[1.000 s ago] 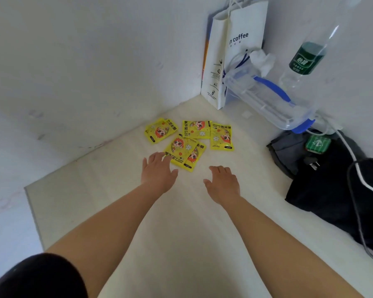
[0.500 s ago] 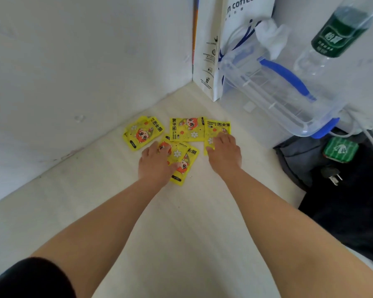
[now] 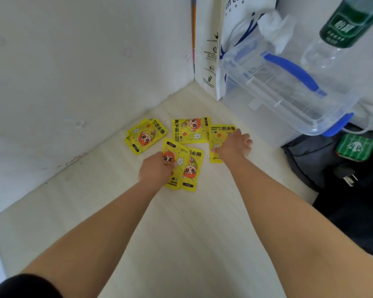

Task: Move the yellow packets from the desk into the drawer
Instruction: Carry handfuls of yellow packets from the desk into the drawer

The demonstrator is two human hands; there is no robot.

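Observation:
Several yellow hand-warmer packets lie on the pale wooden desk (image 3: 181, 233) near the wall corner. My left hand (image 3: 156, 169) curls its fingers over the left edge of the front packet (image 3: 177, 166), which overlaps a second packet (image 3: 192, 168). My right hand (image 3: 233, 146) is closed on the rightmost packet (image 3: 216, 134), thumb on its left side. Two more packets lie untouched: one at the far left (image 3: 145, 135) and one at the back middle (image 3: 191, 130). All packets rest flat on the desk. No drawer is in view.
A white paper coffee bag (image 3: 209, 50) stands in the corner. Beside it sits a clear plastic box with a blue handle (image 3: 289, 87), a green-labelled bottle (image 3: 345, 24) above it. A dark bag (image 3: 310, 160) with a green pouch (image 3: 355, 145) and a plug (image 3: 347, 175) fills the right side.
Both hands reached forward from the bare desk onto the packets. The left hand's fingers curled onto the front packet and the right hand closed on the rightmost one. The camera moved closer.

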